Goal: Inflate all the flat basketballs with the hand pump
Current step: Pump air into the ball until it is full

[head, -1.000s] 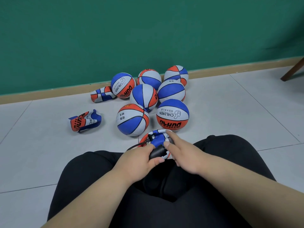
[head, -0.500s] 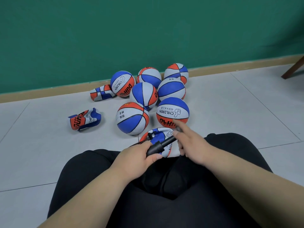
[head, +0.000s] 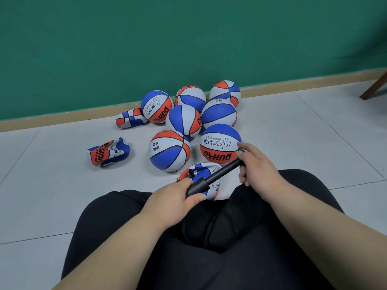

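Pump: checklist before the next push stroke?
1. Left hand grips the pump barrel: ok.
2. Right hand grips its far end, pump drawn out: ok.
3. Hose reaches the flat ball at the knees: ok.
4. Needle seated in the valve: cannot tell.
5. Every ball inflated: not ok; near crumpled ball and far crumpled ball lie at left.

Hand pump (head: pixel 213 177): matt black plastic. Inflated basketballs (head: pixel 169 150): pebbled rubber with a dull sheen. Flat basketball (head: pixel 107 151): creased, limp rubber. Floor (head: pixel 293 130): smooth, pale tile, slightly glossy. Trousers (head: pixel 209 248): matt black cloth. Wall (head: pixel 188 38): matt green.
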